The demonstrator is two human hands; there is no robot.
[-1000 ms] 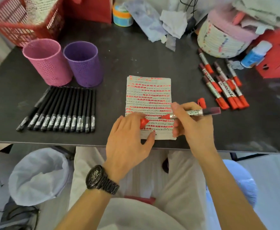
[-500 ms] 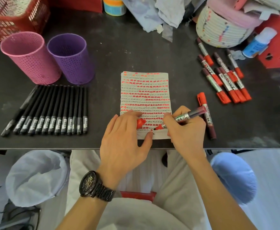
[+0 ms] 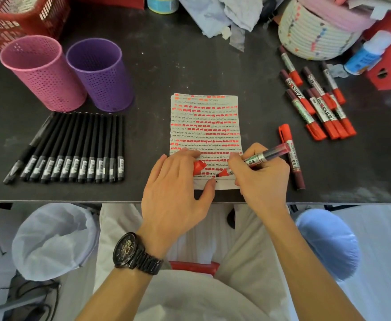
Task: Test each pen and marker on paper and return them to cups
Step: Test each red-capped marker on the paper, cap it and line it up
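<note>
Red marker under test at the near edge of the paper.

The right hand (image 3: 261, 179) grips an uncapped red marker (image 3: 254, 158), fingers closed around the barrel, tip touching the paper (image 3: 205, 119) low on the sheet. The left hand (image 3: 178, 188) presses the sheet flat, fingers curled over the red cap (image 3: 198, 167). A capped marker (image 3: 290, 154) lies just right of the right hand. Black pens (image 3: 74, 149) lie in a row at left, near side of the pink cup (image 3: 43, 72) and purple cup (image 3: 100, 74).

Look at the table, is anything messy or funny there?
Mostly tidy: the black pens lie in a neat row. The red markers at the right sit in a loose, crisscrossed pile, though, and one capped marker lies alone beside the right hand. Both cups, pink and purple, look empty.
</note>
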